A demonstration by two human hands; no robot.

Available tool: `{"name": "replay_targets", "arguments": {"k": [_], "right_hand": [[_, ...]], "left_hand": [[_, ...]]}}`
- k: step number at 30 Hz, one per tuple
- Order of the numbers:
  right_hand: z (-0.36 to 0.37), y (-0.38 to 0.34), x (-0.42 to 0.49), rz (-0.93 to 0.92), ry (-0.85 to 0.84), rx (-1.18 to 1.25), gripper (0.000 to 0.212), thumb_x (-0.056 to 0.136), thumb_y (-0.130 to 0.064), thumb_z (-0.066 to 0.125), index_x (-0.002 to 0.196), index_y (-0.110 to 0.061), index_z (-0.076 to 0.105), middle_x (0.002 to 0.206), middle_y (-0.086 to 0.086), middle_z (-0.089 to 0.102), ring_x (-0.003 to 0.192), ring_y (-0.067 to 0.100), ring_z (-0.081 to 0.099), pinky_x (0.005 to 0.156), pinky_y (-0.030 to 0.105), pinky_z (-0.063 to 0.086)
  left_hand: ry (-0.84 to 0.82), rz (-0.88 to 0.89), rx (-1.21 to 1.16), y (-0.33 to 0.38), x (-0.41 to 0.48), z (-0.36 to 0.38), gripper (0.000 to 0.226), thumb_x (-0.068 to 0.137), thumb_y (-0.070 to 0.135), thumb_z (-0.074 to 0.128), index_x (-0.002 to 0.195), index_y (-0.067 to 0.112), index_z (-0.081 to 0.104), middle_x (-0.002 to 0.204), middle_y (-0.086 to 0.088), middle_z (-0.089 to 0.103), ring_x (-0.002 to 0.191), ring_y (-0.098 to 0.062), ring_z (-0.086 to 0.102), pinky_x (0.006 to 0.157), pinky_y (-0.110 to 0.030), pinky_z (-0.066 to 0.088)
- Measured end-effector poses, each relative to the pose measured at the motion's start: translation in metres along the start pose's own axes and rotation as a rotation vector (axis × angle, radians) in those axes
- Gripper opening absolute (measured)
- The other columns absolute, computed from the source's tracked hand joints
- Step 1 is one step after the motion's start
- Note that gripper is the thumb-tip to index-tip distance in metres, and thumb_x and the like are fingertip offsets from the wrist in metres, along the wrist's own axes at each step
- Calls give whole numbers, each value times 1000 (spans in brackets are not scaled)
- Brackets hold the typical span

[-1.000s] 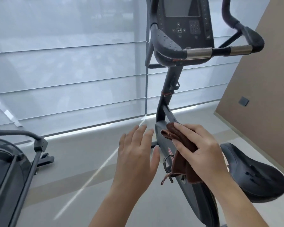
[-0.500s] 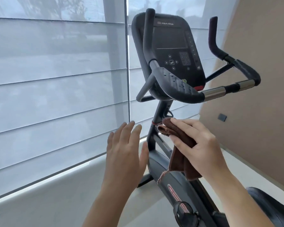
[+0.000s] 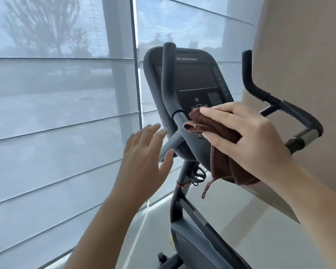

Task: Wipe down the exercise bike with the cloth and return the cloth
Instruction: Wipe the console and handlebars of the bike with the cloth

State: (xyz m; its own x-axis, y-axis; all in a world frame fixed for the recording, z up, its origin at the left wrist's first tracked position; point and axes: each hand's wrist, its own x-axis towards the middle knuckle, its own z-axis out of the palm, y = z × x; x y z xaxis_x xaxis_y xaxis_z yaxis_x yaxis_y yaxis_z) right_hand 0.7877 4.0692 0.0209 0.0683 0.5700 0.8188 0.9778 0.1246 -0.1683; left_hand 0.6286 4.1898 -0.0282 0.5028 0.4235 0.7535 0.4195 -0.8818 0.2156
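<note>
The dark grey exercise bike (image 3: 184,208) stands in front of me, its black console (image 3: 194,78) at eye level with handlebars on both sides. My right hand (image 3: 246,136) grips a folded brown cloth (image 3: 219,152) and presses it against the lower edge of the console, next to the left handlebar (image 3: 169,86). Part of the cloth hangs down below my palm. My left hand (image 3: 144,162) hovers open, fingers spread, just left of the handlebar's lower strut and apart from it.
A wide window with translucent blinds (image 3: 56,123) fills the left and back. A beige wall (image 3: 303,55) rises close on the right, behind the right handlebar (image 3: 291,111). Pale floor (image 3: 250,226) shows beneath the bike frame.
The view has tilted up from the frame and seat to the console. My right hand has carried the cloth from the bike's post up to the console's lower edge; my left hand rose alongside.
</note>
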Motion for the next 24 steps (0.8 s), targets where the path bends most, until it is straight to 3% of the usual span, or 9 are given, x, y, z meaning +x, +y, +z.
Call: {"name": "replay_targets", "arguments": {"k": [8, 11, 14, 17, 22, 24], "right_hand": [[41, 65, 87, 44, -133, 83, 40, 83, -28, 65, 122, -24, 59, 110, -1, 63, 102, 15, 58, 93, 28, 46], [72, 80, 104, 129, -96, 223, 41, 83, -25, 65, 123, -22, 58, 108, 0, 63, 100, 7, 57, 90, 11, 40], [99, 91, 121, 163, -2, 281, 40, 84, -24, 64, 124, -20, 58, 108, 0, 63, 100, 5, 56, 90, 5, 36], [116, 99, 145, 148, 123, 270, 39, 85, -24, 63, 124, -19, 57, 109, 2, 61, 103, 8, 55, 94, 9, 37], [134, 106, 191, 115, 266, 174, 38, 85, -19, 64, 123, -16, 58, 111, 9, 57, 106, 24, 54, 100, 36, 41], [136, 109, 200, 83, 253, 149, 38, 85, -16, 65, 122, -14, 59, 110, 8, 56, 106, 24, 55, 100, 34, 42]], "left_hand": [[-53, 120, 80, -51, 93, 38, 54, 84, 37, 59, 128, 9, 48, 137, -12, 46, 128, -30, 39, 104, -55, 31], [-105, 126, 99, -68, 117, 48, 69, 78, 53, 47, 134, 12, 41, 145, -7, 36, 134, -26, 30, 109, -47, 20], [-143, 165, 109, -85, 136, 59, 80, 73, 60, 41, 137, 13, 37, 149, -5, 28, 137, -23, 25, 110, -43, 16], [-156, 191, 104, -103, 151, 69, 86, 70, 63, 43, 138, 12, 34, 151, -3, 22, 139, -21, 20, 111, -44, 14], [-123, 224, 56, -122, 171, 79, 94, 67, 72, 35, 141, 14, 25, 149, 5, 7, 139, -15, 7, 110, -40, 7], [-122, 231, 32, -128, 177, 82, 96, 67, 74, 31, 142, 14, 24, 148, 7, 3, 138, -13, 3, 110, -40, 6]]}}
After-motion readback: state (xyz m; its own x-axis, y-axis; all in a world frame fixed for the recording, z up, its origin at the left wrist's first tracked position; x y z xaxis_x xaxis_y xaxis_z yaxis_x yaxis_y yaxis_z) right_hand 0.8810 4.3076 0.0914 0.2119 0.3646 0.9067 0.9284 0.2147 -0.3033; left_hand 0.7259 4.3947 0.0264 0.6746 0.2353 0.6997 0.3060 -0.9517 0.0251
